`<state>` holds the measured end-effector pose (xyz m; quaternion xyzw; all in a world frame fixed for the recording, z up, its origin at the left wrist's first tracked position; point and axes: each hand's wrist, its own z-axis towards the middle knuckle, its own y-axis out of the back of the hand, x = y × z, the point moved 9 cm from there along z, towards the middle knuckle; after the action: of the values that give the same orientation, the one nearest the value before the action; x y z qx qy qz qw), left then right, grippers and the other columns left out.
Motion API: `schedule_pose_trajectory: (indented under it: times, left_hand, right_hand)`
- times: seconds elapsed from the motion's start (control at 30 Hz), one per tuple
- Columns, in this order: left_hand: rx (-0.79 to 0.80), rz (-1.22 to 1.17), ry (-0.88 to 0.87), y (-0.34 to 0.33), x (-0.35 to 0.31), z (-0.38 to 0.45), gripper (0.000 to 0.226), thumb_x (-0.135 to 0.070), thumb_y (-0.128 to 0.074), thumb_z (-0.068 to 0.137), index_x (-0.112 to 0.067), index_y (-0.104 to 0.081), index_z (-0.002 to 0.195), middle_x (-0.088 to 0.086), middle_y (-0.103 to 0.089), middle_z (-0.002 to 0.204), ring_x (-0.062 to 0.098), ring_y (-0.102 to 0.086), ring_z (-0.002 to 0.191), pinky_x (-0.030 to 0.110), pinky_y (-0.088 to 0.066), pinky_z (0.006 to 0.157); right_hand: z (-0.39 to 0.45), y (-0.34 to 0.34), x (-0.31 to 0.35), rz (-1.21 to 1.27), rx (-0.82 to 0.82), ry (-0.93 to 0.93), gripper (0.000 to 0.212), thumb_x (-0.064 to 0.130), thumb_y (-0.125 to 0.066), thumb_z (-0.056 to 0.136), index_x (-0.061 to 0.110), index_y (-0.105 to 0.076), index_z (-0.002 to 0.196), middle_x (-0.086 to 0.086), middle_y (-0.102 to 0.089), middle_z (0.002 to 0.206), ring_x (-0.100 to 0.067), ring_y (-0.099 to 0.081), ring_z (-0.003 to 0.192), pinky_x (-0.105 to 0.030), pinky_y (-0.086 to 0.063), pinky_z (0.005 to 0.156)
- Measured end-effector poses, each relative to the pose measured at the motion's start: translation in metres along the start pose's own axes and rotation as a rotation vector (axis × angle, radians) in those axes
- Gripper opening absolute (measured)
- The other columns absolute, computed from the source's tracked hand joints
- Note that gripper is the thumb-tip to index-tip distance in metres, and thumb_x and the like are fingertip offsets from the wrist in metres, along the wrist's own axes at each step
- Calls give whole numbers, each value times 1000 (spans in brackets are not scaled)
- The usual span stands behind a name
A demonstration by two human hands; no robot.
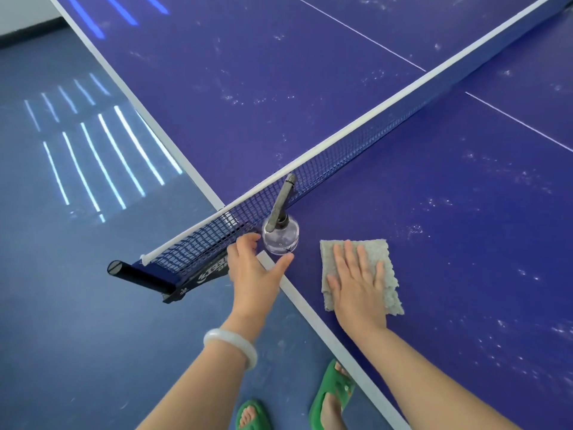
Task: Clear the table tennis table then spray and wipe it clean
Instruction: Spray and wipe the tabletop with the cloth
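A clear round spray bottle (281,236) with a dark pump head stands upright on the blue table tennis table (434,212), close to the net and the white side edge. My left hand (254,268) is spread just beside the bottle, fingers and thumb apart, not gripping it. A grey cloth (384,259) lies flat on the table near the edge. My right hand (356,283) rests flat on the cloth with straight fingers. Pale dusty smears speckle the table top.
The net (356,144) crosses the table diagonally, and its black clamp post (145,274) sticks out past the edge at the left. Blue floor lies below on the left. My feet in green slippers (328,395) stand by the table edge.
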<state>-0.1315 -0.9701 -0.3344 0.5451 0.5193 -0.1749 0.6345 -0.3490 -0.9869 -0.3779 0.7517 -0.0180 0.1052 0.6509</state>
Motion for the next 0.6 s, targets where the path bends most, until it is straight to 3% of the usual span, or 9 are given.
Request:
schedule_pose_trajectory:
  times: [0.17, 0.27, 0.33, 0.43, 0.53, 0.6]
  left_hand:
    - [154, 22, -99, -15, 4, -39, 36, -30, -74, 84, -29, -47, 107, -13, -40, 105, 12, -45, 104, 38, -41, 98]
    - [306, 144, -272, -37, -12, -46, 25, -31, -66, 91, -23, -53, 111, -11, -45, 108, 10, -45, 105, 33, -41, 96]
    - [344, 218, -369, -51, -26, -44, 24, -28, -63, 93, -16, -57, 113, -6, -48, 110, 16, -47, 105, 31, -41, 95]
    - [351, 319, -505, -77, -53, -35, 26, -23, -63, 93, -8, -57, 114, 3, -52, 116, 22, -48, 109, 30, -38, 97]
    - [353, 497, -611, -110, -69, -20, 41, -28, -56, 96, -6, -50, 130, 9, -45, 137, 28, -42, 128, 36, -31, 109]
    - [363, 630, -580, -129, -65, -5, 54, -36, -46, 100, -7, -36, 144, 11, -30, 151, 29, -26, 142, 39, -21, 118]
  right_hand:
    - [-35, 0, -26, -87, 104, 251, 57, 47, -3, 101, 29, 5, 154, 11, 10, 162, -9, 19, 148, -43, 9, 120]
    - [-41, 15, -77, -4, 115, 77, 58, 50, -9, 102, 32, 7, 155, 13, 10, 163, 0, 24, 144, -40, 12, 121]
    - [-40, 26, -85, 223, 14, -86, 60, 41, -31, 103, 28, -7, 157, 13, -8, 162, 13, 20, 140, -39, 9, 122]
    - [-39, 34, -70, 442, -209, -293, 49, 30, -42, 103, 21, -32, 150, 9, -41, 150, 27, 19, 129, -44, -7, 123]
    - [-37, 26, -33, 318, -239, -207, 50, 25, -50, 100, 12, -37, 147, 0, -42, 151, -5, -24, 144, -43, -18, 120]
    - [-43, 16, -18, 115, -193, -70, 56, 30, -42, 101, 5, -32, 150, -7, -29, 158, -16, -28, 146, -42, -16, 118]
